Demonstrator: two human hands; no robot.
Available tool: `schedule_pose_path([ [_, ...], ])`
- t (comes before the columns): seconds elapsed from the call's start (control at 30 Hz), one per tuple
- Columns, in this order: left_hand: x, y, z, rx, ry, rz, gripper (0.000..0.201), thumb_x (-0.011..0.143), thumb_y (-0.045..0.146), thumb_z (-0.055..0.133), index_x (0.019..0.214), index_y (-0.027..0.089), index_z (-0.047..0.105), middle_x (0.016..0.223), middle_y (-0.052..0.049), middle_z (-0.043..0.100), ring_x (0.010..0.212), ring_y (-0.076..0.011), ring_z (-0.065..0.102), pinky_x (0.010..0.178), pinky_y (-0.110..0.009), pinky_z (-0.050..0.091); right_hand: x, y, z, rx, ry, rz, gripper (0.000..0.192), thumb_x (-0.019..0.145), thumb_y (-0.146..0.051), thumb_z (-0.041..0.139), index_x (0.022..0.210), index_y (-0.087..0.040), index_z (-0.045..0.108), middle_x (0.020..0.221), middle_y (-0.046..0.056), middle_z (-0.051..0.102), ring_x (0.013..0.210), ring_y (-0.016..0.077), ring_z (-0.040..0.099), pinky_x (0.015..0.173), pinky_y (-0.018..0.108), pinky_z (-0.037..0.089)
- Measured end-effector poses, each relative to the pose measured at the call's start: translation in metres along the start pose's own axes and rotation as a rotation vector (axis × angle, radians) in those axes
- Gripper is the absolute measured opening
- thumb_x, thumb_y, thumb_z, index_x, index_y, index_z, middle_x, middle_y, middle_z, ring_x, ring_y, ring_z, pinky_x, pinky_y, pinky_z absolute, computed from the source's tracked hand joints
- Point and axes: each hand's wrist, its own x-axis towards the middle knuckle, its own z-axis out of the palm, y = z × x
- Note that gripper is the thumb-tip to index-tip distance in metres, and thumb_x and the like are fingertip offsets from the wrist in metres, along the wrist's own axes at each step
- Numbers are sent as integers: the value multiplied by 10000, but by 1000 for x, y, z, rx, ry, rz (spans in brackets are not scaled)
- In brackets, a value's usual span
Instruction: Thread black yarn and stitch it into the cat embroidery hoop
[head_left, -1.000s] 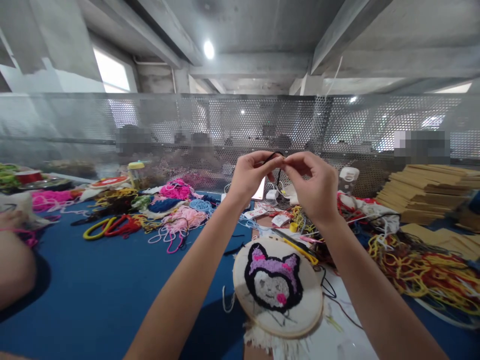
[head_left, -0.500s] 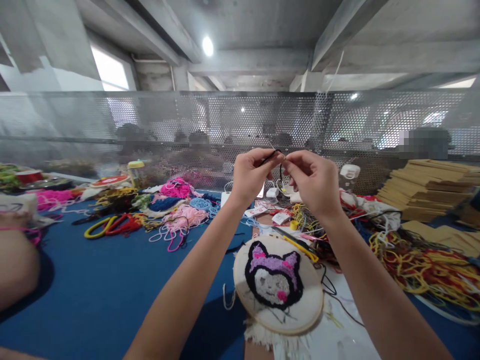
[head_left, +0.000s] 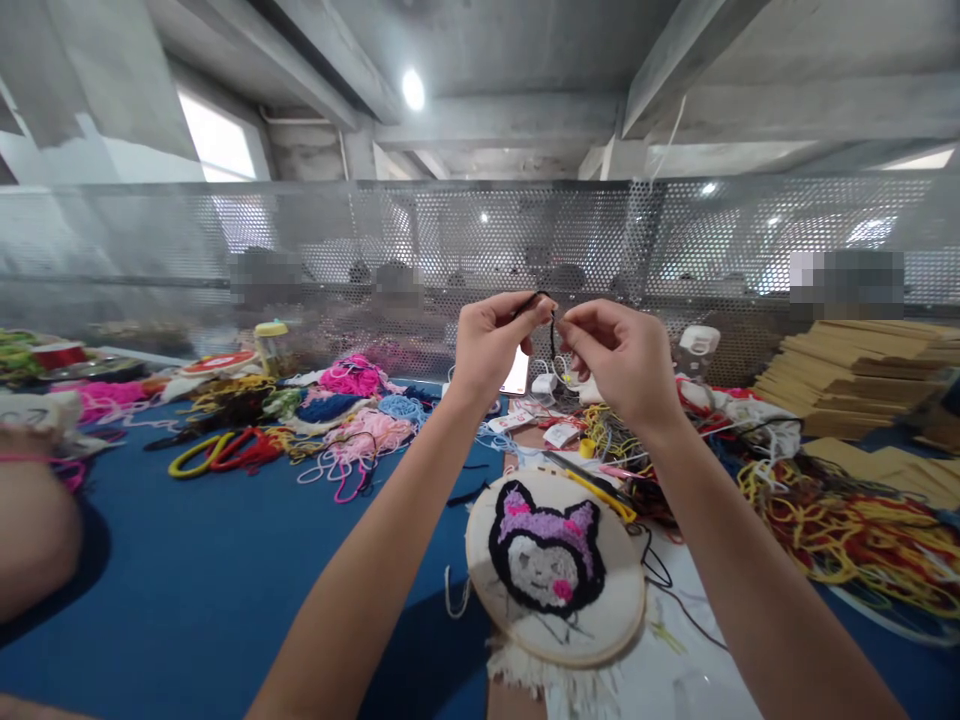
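Both of my hands are raised above the table, close together at chest height. Thumb and fingers of my left hand point(head_left: 499, 335) pinch a strand of black yarn point(head_left: 553, 338), which loops over the fingertips and dangles between the hands. My right hand point(head_left: 616, 350) is closed in a pinch just right of the strand; whatever is between its fingertips is too small to make out. Below them lies a round embroidery hoop point(head_left: 643, 600), its white cloth carrying a purple, black and white character face point(head_left: 546, 545) with pink patches.
Yellow-handled scissors point(head_left: 600, 492) lie behind the hoop. On the left are red and yellow scissors point(head_left: 199, 456) and pink yarn point(head_left: 367, 432). Tangled yarn point(head_left: 840, 520) and stacked brown cardboard point(head_left: 855, 375) fill the right. Another person's arm point(head_left: 37, 530) rests at the left edge.
My fingertips, which were touching, have parted slightly, with the left hand shifting a little left. More of the black strand shows between them. The hoop stays in place.
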Motion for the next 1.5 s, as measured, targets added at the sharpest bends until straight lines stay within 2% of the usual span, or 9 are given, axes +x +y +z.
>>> schedule_pose_path([
  [0.23,0,1,-1,-61,18,-30,133,753,282,616,706,178,685,716,-11,657,402,-17,408,378,-192,295,1,3,-1,9,-27,40,91,782,-229,552,747,-158,597,597,-3,583,454,88,524,438,218,438],
  [0.5,7,-4,-10,-108,149,-29,95,735,275,636,738,196,688,716,-11,663,387,-21,340,365,-207,257,3,5,-2,-67,-133,65,106,760,-240,571,703,-158,604,595,4,597,497,92,535,491,227,449],
  [0.83,14,5,-25,-111,298,-70,98,742,243,620,670,222,683,721,-4,670,362,-25,272,349,-238,193,6,11,-9,-34,-236,136,126,754,-259,568,698,-156,614,596,19,626,530,114,575,526,248,480],
  [1.27,22,6,-55,-41,394,-6,139,744,312,631,614,273,664,751,13,675,357,-34,291,348,-271,181,7,20,-15,-13,-361,202,114,753,-248,562,683,-165,596,616,23,632,594,131,594,620,289,480],
  [1.5,22,7,-58,-47,402,-12,149,728,334,652,593,271,655,740,17,675,359,-36,299,348,-275,188,7,23,-15,-41,-364,179,109,744,-238,560,668,-167,591,601,17,619,565,124,571,587,276,462],
])
